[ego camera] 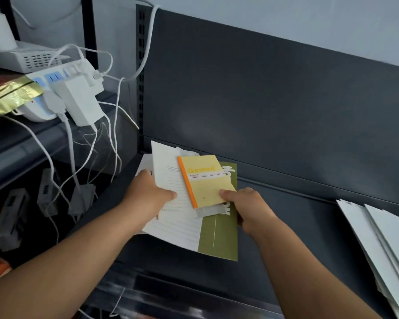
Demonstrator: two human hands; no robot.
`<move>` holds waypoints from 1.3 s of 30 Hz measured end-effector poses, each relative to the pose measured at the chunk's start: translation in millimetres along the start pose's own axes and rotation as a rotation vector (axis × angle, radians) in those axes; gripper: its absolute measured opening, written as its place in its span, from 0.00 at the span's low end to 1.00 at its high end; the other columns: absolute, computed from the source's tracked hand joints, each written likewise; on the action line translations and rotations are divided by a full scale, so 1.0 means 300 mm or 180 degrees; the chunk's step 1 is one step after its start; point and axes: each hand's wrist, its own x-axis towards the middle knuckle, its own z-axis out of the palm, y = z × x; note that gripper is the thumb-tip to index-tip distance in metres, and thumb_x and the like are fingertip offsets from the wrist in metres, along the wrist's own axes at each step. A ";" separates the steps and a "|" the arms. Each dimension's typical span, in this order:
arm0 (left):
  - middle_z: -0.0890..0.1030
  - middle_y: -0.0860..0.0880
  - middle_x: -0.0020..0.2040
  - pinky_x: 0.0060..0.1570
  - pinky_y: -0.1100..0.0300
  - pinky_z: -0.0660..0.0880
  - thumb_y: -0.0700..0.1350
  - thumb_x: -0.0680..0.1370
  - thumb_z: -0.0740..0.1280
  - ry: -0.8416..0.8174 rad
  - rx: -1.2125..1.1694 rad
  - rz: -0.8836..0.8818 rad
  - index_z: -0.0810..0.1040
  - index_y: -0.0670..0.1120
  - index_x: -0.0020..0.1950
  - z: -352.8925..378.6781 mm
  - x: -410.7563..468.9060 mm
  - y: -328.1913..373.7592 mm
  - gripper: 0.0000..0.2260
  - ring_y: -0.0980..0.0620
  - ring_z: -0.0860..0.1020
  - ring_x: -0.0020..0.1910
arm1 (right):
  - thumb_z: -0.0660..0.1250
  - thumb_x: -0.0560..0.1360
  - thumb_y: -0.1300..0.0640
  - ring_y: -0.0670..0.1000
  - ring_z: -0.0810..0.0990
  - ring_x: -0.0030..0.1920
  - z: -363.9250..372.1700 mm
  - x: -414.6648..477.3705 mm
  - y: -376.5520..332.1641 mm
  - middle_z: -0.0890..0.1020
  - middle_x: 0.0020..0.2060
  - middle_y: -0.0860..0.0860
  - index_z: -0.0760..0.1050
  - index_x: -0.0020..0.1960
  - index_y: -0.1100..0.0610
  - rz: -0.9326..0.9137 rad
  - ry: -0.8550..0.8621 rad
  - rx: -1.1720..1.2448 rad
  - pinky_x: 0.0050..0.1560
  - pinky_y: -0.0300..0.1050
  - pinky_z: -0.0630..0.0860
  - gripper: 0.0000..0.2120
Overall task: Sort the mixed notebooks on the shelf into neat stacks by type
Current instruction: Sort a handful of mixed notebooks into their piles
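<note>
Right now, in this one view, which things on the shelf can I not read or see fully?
Green notebook, head view: the yellow notebook covers part of its white title.
White stack at right, head view: cut off by the picture's right edge.
White lined notebook, head view: its small print is too blurred; the left hand covers its edge.

wall: plain pale blue-grey
shelf: dark grey metal, tall back panel, slotted upright on its left
next rack: power strip and tangled white cables
light: soft, kinda dim
</note>
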 end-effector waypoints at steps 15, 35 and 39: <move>0.79 0.52 0.46 0.36 0.58 0.74 0.38 0.77 0.66 -0.0540 -0.0442 0.0579 0.72 0.48 0.54 0.157 -0.092 0.163 0.08 0.52 0.79 0.45 | 0.64 0.79 0.64 0.57 0.84 0.51 -0.246 -0.113 0.069 0.84 0.51 0.55 0.73 0.58 0.57 -0.0342 0.0254 0.1028 0.53 0.57 0.81 0.09; 0.84 0.46 0.48 0.42 0.49 0.78 0.39 0.78 0.66 -0.1805 -0.1225 0.0371 0.79 0.48 0.53 0.932 -0.755 0.456 0.06 0.44 0.82 0.46 | 0.64 0.78 0.62 0.57 0.83 0.52 -1.251 -0.516 0.355 0.85 0.51 0.53 0.78 0.58 0.51 -0.0890 0.1117 0.1345 0.54 0.60 0.80 0.11; 0.85 0.45 0.48 0.50 0.45 0.78 0.38 0.78 0.65 -0.2108 -0.1190 0.0401 0.80 0.48 0.55 1.134 -0.906 0.510 0.09 0.42 0.82 0.49 | 0.65 0.78 0.63 0.57 0.83 0.52 -1.479 -0.614 0.443 0.85 0.50 0.53 0.78 0.56 0.52 -0.0925 0.1395 0.1340 0.55 0.61 0.79 0.10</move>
